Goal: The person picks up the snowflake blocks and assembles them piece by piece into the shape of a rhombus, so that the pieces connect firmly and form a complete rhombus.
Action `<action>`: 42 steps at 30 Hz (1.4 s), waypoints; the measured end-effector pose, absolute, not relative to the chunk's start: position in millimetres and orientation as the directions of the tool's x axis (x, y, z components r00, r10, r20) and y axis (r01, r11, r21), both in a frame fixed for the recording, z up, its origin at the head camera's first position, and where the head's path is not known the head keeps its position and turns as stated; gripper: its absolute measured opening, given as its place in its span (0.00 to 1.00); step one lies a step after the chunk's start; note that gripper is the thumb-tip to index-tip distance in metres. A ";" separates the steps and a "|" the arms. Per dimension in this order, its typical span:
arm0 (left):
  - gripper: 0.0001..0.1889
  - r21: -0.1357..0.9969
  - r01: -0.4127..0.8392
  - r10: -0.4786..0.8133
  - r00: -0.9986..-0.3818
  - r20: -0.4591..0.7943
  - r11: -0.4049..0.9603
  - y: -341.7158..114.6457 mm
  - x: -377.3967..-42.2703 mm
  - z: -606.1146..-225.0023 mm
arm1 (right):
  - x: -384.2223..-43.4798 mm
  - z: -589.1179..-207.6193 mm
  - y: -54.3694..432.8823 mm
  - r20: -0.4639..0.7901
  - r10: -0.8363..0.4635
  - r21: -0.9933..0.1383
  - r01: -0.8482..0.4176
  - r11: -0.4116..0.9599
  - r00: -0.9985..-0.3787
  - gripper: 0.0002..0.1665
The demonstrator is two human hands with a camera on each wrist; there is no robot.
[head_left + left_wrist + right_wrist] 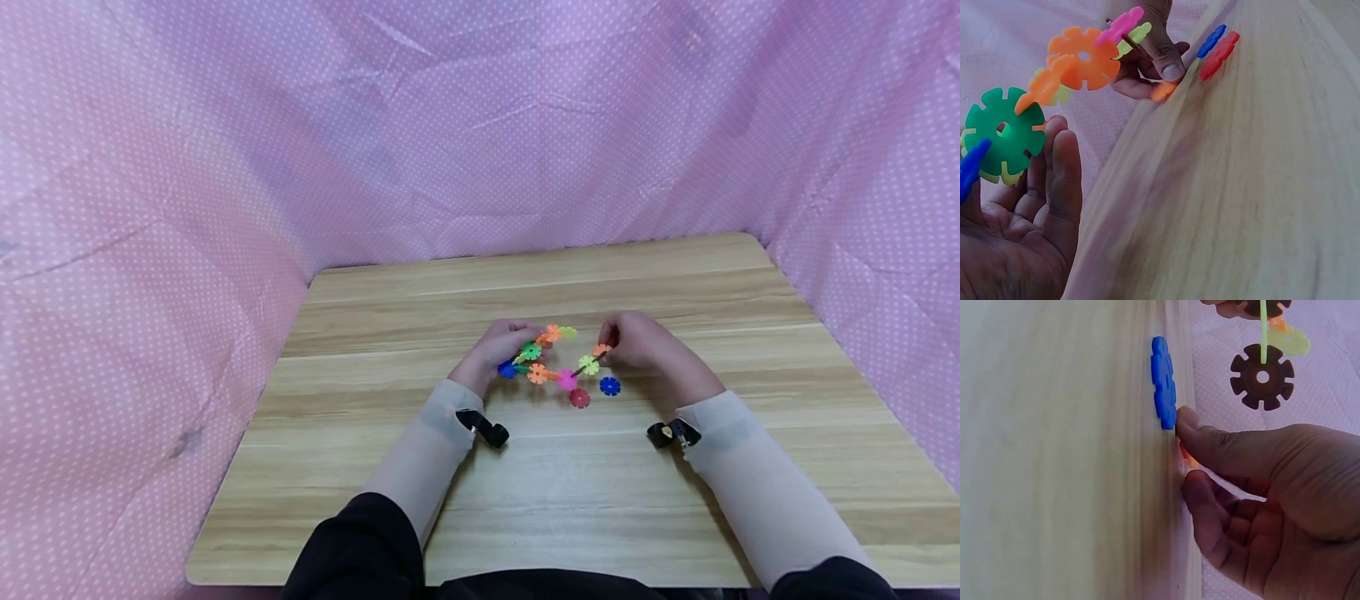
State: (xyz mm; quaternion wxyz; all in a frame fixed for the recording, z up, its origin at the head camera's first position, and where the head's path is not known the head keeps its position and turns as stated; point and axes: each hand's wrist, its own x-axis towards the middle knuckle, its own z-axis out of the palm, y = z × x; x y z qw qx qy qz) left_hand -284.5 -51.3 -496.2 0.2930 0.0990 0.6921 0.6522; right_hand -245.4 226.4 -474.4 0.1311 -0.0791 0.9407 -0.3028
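Note:
A chain of slotted plastic snowflake discs (537,374), in green, blue, orange, pink, yellow and brown, bends in an open curve above the table. My left hand (510,340) holds its left part; the left wrist view shows a green disc (1019,147) in front of half-curled fingers, with the thumb mostly hidden. Beside the chain's right end, my right hand (636,340) pinches a loose orange disc (1162,92) low at the table top. Only a sliver of that disc shows between thumb and forefinger in the right wrist view. A brown disc (1244,378) hangs beyond that hand.
A loose blue disc (610,386) and a red disc (579,398) are on the wooden table (570,500), close to the right hand. Pink dotted cloth (480,125) hangs behind the table and along its sides.

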 end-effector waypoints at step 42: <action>0.14 0.964 -0.202 0.410 -0.876 -0.256 0.171 -49.2 -287.9 -500.5 | -249.1 -462.1 215.8 -0.149 -0.190 -0.974 0.111 0.198 -0.970 0.15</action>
